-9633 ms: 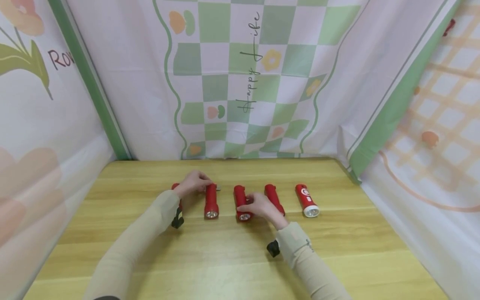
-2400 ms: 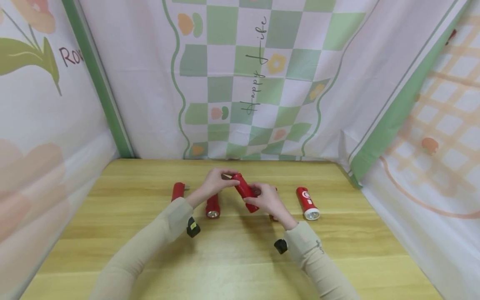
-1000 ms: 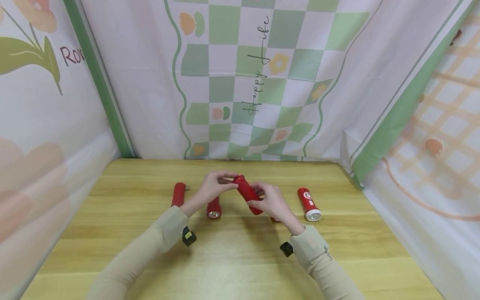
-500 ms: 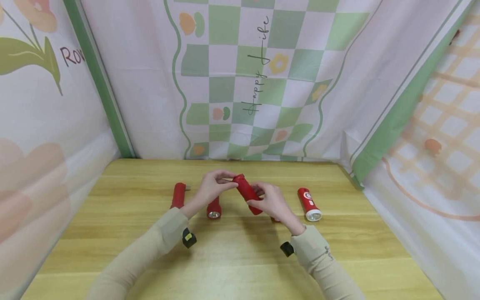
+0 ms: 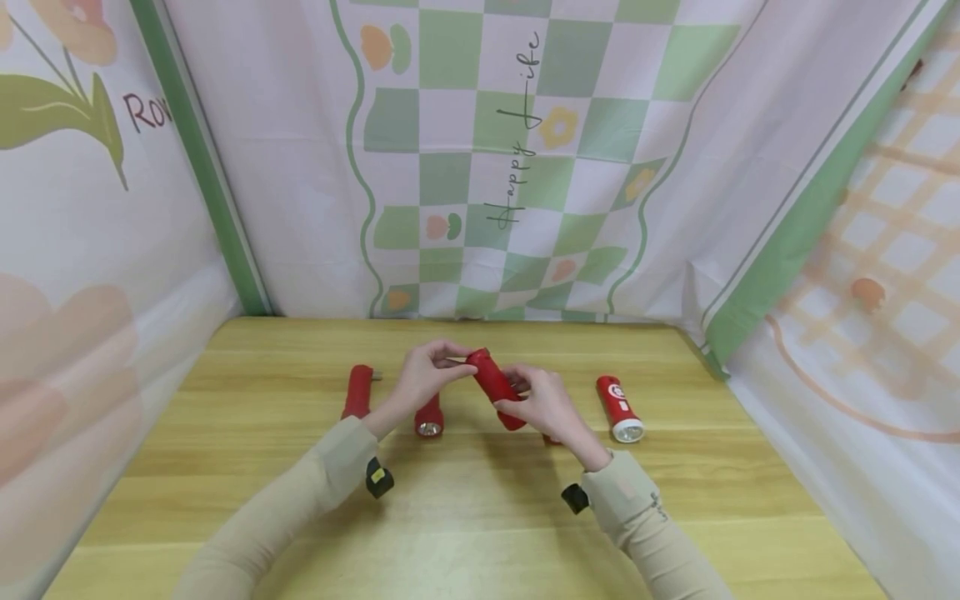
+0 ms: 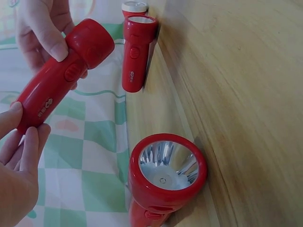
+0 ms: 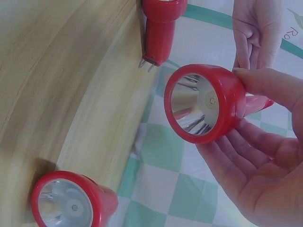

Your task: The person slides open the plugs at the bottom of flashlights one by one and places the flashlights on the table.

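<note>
A red flashlight (image 5: 495,390) is held tilted above the table between both hands. My left hand (image 5: 423,375) pinches its tail end with thumb and fingertips, also plain in the left wrist view. Around the head end curls my right hand (image 5: 546,402); the right wrist view shows the lens (image 7: 196,105) unlit. Left of the hands a second red flashlight (image 5: 429,418) lies partly hidden, its lens toward me. Behind the right hand another red flashlight (image 5: 552,439) is mostly covered, while the left wrist view shows its body (image 6: 134,59).
At far left lies a red flashlight (image 5: 358,392) with metal prongs sticking out sideways. Far right, a red flashlight with a white rim (image 5: 618,408) lies on the wooden table (image 5: 465,533). Patterned cloth (image 5: 480,167) hangs behind and on both sides.
Since the first frame, the middle flashlight has been raised from the table and tilted, and my left hand has moved right from another flashlight onto its tail. Over the last second, almost nothing moves.
</note>
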A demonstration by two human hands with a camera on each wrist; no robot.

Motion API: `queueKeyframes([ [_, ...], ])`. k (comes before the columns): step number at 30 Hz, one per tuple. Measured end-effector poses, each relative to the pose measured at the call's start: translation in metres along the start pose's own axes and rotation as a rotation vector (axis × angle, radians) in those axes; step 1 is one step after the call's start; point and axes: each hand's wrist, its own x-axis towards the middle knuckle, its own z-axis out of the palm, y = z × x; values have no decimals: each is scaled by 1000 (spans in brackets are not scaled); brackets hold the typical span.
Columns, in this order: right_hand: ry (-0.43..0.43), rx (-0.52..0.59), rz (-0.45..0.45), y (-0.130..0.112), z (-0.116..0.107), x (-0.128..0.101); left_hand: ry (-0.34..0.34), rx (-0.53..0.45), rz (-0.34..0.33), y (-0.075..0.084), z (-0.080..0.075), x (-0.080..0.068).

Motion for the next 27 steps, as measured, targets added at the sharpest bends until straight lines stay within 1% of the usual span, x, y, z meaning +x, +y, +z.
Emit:
queueKeyframes([
  [8, -19, 18, 5, -3, -2, 0, 15, -11, -2, 0, 0, 0],
  [17, -25, 27, -34, -3, -3, 0, 18, -4, -2, 2, 0, 0],
  [27, -27, 12, -54, -1, -2, 2, 29, 4, 14, -1, 0, 1],
])
